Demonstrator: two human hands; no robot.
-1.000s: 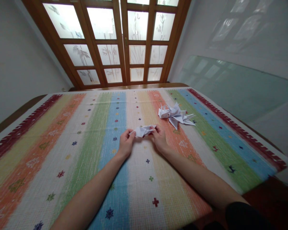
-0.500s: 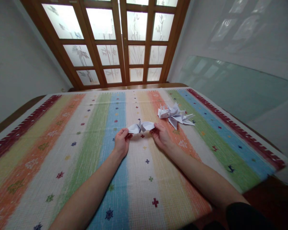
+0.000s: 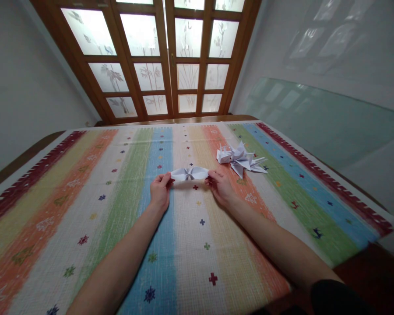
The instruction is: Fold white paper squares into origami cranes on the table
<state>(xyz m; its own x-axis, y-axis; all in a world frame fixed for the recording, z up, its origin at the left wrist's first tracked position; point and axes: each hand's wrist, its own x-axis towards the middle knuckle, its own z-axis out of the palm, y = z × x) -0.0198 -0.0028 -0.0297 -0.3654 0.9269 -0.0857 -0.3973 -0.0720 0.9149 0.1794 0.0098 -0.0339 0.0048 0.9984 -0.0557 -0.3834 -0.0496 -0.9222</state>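
A white folded paper crane is stretched between my two hands, just above the striped tablecloth. My left hand pinches the tip of its left wing between thumb and fingers. At the opposite wing tip, my right hand has the same kind of pinch. The crane's wings spread out to both sides, and its middle looks opened and flattened. Beyond my right hand lies a small pile of white paper cranes, with pointed tips sticking out in several directions.
The cloth covers a table whose wooden edge shows at the far side. Wooden doors with frosted panes stand behind it. On the right, a pale glass panel leans along the white wall.
My left hand has moved slightly left, pulling the wings further apart. The crane's middle, which stuck up in a point, is now flatter and wider. The pile of cranes lies as before.
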